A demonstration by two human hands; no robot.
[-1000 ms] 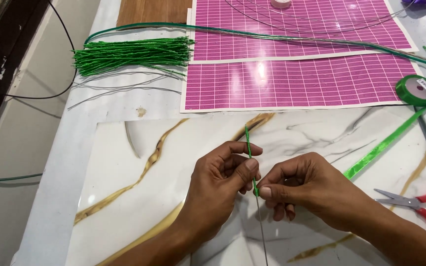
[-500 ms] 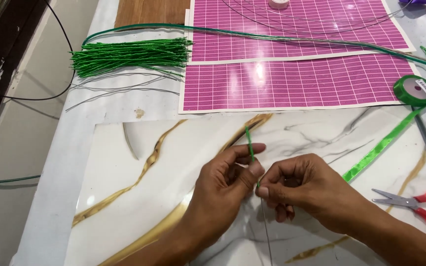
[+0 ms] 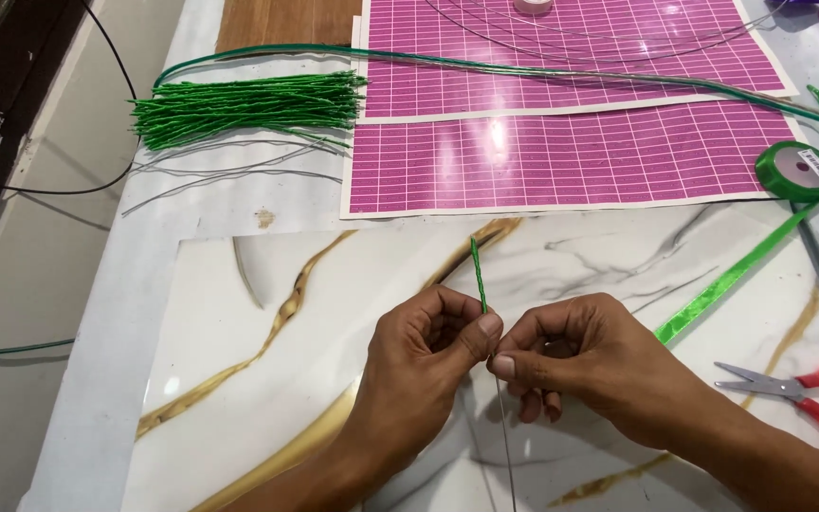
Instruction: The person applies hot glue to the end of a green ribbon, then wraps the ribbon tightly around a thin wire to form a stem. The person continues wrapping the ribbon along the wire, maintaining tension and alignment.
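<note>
Left hand: thumb and forefinger pinched on the green-wrapped wire.
Right hand: fingertips clamped on the same wire, just below.
Scissors: near right.

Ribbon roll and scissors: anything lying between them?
In the head view, only bare marble tabletop lies between the ribbon roll and the scissors; the roll's green ribbon tail runs just left of that stretch.

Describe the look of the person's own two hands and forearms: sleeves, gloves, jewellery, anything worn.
Both hands are bare: the left hand and the right hand wear no gloves, and no rings show on the visible fingers. The forearms are uncovered as far as the picture's lower edge, with no sleeve, watch or bracelet in view. The thumbnails are short and unpainted.
</note>
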